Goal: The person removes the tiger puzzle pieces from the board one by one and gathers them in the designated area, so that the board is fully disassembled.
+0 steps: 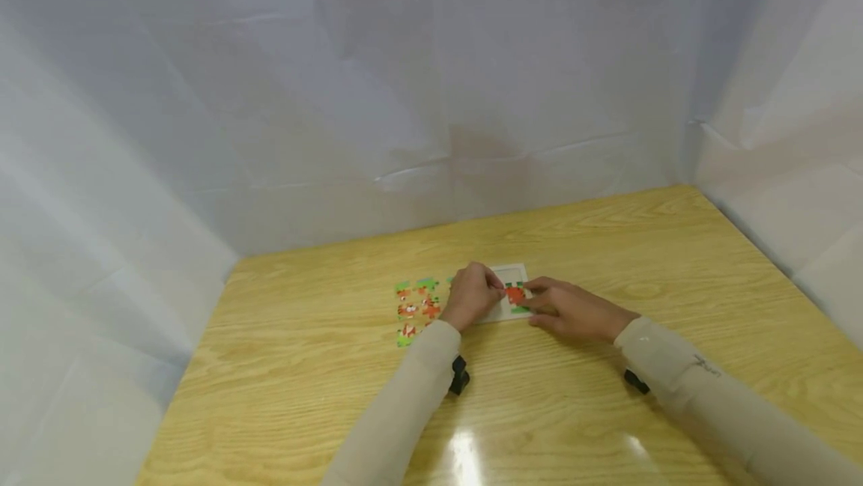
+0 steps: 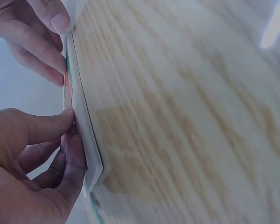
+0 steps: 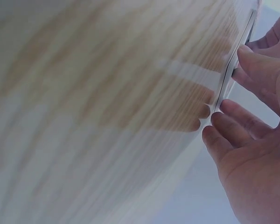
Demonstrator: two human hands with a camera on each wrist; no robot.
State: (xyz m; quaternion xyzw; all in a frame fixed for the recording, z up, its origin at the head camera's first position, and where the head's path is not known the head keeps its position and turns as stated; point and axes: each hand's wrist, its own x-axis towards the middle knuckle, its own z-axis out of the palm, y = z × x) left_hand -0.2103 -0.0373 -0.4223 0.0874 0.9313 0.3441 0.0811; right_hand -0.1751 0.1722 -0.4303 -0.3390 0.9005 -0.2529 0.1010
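Note:
A red and green puzzle section (image 1: pixel 515 296) lies in the right part of a white puzzle tray (image 1: pixel 515 269). My left hand (image 1: pixel 474 295) reaches over the tray, its thumb and curled fingers pinching at the left edge of this section. In the left wrist view the red puzzle piece (image 2: pixel 68 88) shows edge-on beyond the left thumb tip. From the right, my right hand (image 1: pixel 573 308) rests its extended fingers on the section and the tray's right side. In the right wrist view the fingers (image 3: pixel 233 128) spread along the tray edge.
Loose puzzle pieces (image 1: pixel 407 311) with orange, green and white print lie in a group left of the tray, partly hidden by the left hand and sleeve. The wooden table (image 1: pixel 303 366) ends at a pale sheet (image 1: pixel 404 96) behind, with more sheeting on both sides.

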